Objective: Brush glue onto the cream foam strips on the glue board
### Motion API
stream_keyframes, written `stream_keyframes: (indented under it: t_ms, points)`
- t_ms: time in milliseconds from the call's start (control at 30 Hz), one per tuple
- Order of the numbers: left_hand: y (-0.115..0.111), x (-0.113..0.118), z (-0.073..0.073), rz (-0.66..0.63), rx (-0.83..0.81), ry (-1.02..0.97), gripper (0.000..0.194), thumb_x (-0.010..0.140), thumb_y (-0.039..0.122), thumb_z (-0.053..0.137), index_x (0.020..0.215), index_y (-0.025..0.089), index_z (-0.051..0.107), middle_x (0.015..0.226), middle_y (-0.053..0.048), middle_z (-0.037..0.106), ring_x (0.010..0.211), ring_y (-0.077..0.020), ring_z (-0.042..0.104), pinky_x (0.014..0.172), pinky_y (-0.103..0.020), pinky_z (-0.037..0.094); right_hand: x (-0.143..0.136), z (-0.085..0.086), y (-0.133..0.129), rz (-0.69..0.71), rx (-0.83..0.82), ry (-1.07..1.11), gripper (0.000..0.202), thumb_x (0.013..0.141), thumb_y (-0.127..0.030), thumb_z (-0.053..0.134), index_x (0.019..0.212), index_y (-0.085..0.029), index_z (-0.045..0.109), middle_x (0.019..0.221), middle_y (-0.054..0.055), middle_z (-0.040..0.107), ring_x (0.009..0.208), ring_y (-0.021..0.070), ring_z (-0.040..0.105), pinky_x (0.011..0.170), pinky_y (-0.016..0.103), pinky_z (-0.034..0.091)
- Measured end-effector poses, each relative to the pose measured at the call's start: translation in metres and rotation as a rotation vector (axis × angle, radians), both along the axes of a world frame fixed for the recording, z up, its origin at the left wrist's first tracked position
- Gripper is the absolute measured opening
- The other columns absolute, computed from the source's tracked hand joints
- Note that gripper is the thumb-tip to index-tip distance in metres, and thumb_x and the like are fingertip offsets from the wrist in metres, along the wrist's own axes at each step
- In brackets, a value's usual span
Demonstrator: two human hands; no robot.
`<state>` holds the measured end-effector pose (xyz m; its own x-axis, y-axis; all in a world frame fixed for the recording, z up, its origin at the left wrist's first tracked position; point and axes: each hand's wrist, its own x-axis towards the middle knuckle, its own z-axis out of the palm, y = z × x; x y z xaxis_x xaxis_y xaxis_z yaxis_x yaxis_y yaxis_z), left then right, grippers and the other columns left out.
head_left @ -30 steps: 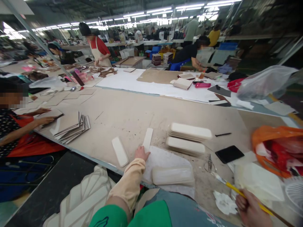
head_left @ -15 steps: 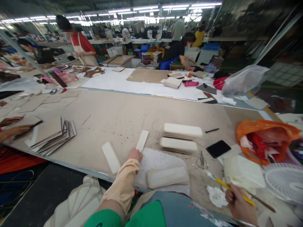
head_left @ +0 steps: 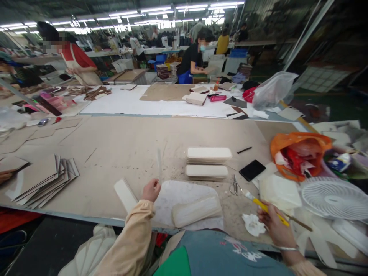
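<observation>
My left hand (head_left: 151,190) is closed on the lower end of a pale strip (head_left: 159,165), which stands nearly edge-on over the table. Below and left of it lie more white strips (head_left: 125,191), partly covered by my sleeve. My right hand (head_left: 270,218) grips a yellow-handled brush (head_left: 255,200), its bristles pointing left toward the scissors (head_left: 235,187). Between my hands, a white sheet (head_left: 176,189) carries a bundle of pale strips (head_left: 198,210). Two neat stacks of rounded strips, a far stack (head_left: 209,153) and a near stack (head_left: 206,171), sit beyond the sheet.
A black phone (head_left: 252,170), a dark pen-like stick (head_left: 244,150) and crumpled tissue (head_left: 253,225) lie at right. Beyond them are an orange bag (head_left: 277,143) and a white fan-like grille (head_left: 335,197). Folded boards (head_left: 47,182) are stacked at left, near another person's hand (head_left: 5,176).
The strip in my left hand has tipped from showing its flat face to nearly edge-on. My right hand still holds the brush. The view has shifted to the right.
</observation>
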<state>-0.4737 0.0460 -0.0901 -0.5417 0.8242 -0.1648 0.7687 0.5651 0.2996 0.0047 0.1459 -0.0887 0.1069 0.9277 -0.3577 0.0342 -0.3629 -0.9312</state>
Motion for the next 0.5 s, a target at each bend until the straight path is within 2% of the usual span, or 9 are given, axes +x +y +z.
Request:
stream_keyframes:
  t_ms: [133,233,300,367,500]
  points:
    - [-0.011,0.003,0.021,-0.11,0.073,-0.006,0.02,0.084,0.028,0.036,0.087,0.021,0.055,0.084,0.0,0.063,0.078,-0.0118,0.057,0.071,-0.02,0.042,-0.007,0.01,-0.001,0.082,-0.065,0.065,0.042,0.071,-0.052,0.062,0.102,-0.024,0.057,0.075,0.005,0.066,0.057,0.0166,0.06,0.053,0.028,0.052]
    - [-0.017,0.009,0.023,-0.062,0.029,0.197,0.02,0.082,0.024,0.036,0.087,0.019,0.055,0.094,-0.006,0.061,0.087,-0.0164,0.056,0.074,-0.026,0.04,-0.013,0.011,-0.004,0.127,-0.031,0.051,0.045,0.069,-0.054,0.064,0.098,-0.02,0.058,0.073,0.003,0.066,0.057,0.0143,0.06,0.053,0.025,0.052]
    - [-0.02,0.015,0.016,-0.059,-0.114,0.283,0.023,0.082,0.022,0.034,0.089,0.018,0.056,0.1,-0.009,0.059,0.091,-0.0199,0.056,0.074,-0.03,0.04,-0.015,0.009,-0.006,0.131,-0.014,0.059,0.046,0.068,-0.054,0.064,0.097,-0.019,0.058,0.071,0.002,0.065,0.056,0.013,0.06,0.052,0.023,0.052]
    - [-0.023,0.022,0.004,-0.113,-0.239,0.268,0.022,0.081,0.021,0.037,0.09,0.018,0.057,0.102,-0.011,0.058,0.091,-0.0218,0.057,0.073,-0.031,0.04,-0.013,0.007,-0.009,0.128,-0.015,0.072,0.048,0.066,-0.055,0.065,0.096,-0.018,0.058,0.07,0.001,0.065,0.055,0.0124,0.06,0.051,0.022,0.051]
    - [-0.032,0.035,-0.023,-0.158,-0.338,0.192,0.017,0.075,0.018,0.045,0.084,0.016,0.059,0.094,-0.012,0.061,0.087,-0.0228,0.059,0.069,-0.031,0.042,-0.004,0.007,-0.017,0.118,-0.02,0.058,0.046,0.067,-0.053,0.066,0.097,-0.019,0.058,0.07,0.001,0.064,0.056,0.0119,0.06,0.053,0.021,0.052]
